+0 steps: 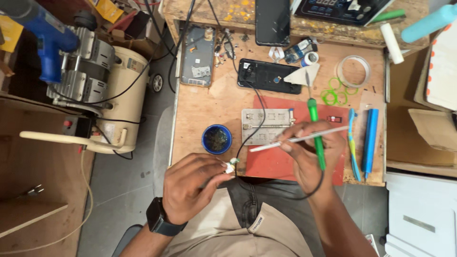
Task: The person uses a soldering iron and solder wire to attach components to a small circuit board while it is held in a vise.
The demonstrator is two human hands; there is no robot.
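My left hand [193, 185] pinches a tiny circuit part [232, 165] between thumb and fingers at the near edge of the wooden table [200, 109]. My right hand [309, 152] holds both a pair of silver tweezers [276, 143] pointing left and a green-handled soldering iron [314, 126] whose tip points away from me. Its black cord loops under the wrist. Both hands hover over a red work mat [271, 162] with a metal holding jig [266, 124] on it.
A blue round tin [216, 139] sits left of the jig. Opened phones [197, 54] [269, 76], a tape roll [353, 70], green rings [333, 95], a toothbrush [352, 143] and a blue pen-shaped tool [369, 140] lie around. A cream air compressor [104, 90] stands on the floor at left.
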